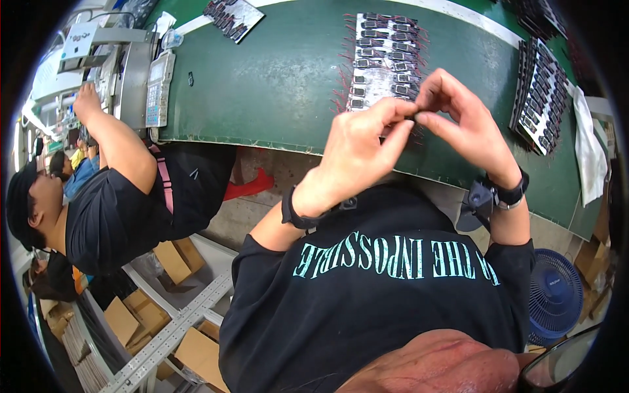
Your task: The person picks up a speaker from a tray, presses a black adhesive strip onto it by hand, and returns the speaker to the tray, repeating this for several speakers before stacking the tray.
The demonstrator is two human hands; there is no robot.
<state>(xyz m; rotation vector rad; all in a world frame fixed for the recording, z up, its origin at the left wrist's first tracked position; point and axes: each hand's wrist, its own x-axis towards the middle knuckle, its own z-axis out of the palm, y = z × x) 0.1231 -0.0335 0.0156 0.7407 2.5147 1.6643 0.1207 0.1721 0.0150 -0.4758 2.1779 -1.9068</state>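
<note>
My left hand (363,137) and my right hand (464,118) meet over the near edge of the green table. Thumbs and fingertips of both are pinched together around something small and dark, mostly hidden by the fingers. Just beyond them lies a white board (377,78) carrying two columns of small black electronic modules (400,56) with thin red wires sticking out at the sides. My hands cover the near end of that board. A black band is on each wrist.
On the right of the green table (262,85) stands a stack of similar loaded boards (540,98) beside a white cloth (588,147). Another board (234,18) lies far left. A co-worker (124,190) works at a machine with a keypad panel (158,90). A blue fan (555,295) stands right.
</note>
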